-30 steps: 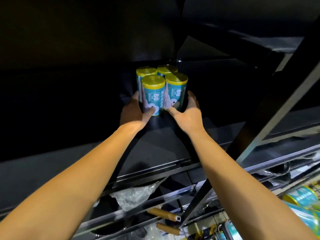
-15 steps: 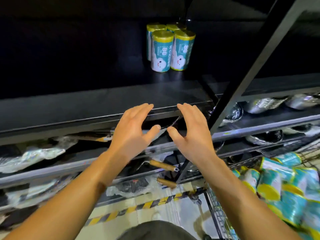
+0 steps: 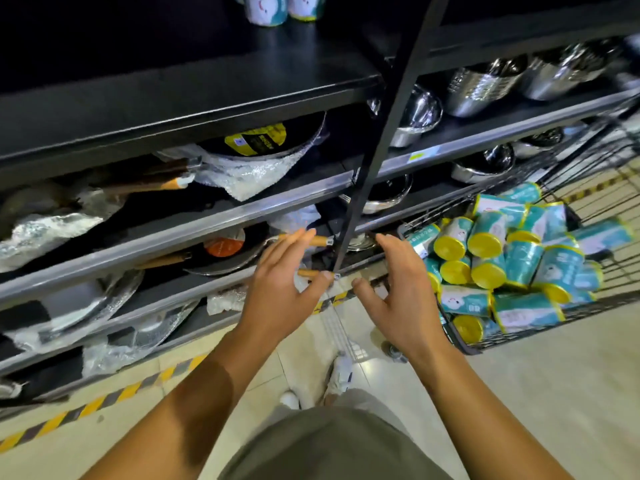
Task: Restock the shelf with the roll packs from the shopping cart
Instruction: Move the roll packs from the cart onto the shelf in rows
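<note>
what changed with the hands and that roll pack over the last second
Both hands let go of the roll pack and drew back down off the top shelf. The left hand and right hand now hang open and empty near the shopping cart. The pack stayed standing where it was set.

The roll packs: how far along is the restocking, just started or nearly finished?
Barely started. One roll pack stands on the dark top shelf, so that is done. Nothing is in hand: the left hand and right hand hover open and empty between shelf and cart. Left: the shopping cart holds a heap of teal, yellow-capped packs.
</note>
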A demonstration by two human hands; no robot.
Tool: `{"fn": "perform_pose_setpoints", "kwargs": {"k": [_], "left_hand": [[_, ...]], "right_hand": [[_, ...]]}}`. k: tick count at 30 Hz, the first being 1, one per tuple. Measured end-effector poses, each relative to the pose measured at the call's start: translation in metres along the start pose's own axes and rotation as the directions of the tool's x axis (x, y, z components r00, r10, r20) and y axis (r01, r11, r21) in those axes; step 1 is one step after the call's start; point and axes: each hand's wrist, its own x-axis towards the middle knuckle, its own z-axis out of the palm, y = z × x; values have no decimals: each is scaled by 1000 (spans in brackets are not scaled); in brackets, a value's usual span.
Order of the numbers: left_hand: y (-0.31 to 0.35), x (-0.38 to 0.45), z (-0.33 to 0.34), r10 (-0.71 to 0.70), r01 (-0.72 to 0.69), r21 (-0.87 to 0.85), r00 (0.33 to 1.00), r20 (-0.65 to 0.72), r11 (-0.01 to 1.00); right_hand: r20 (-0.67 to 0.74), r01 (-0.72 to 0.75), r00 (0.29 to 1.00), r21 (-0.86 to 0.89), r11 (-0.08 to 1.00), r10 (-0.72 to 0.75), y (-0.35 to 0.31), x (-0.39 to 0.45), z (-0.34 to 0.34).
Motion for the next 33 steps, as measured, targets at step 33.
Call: {"fn": "perform_pose_setpoints", "kwargs": {"k": [33], "left_hand": [[109,182,328,-67,-3,130,845,531,992]], "right_hand": [[-51,-596,801,31,803,597,314,70,-132]]}}
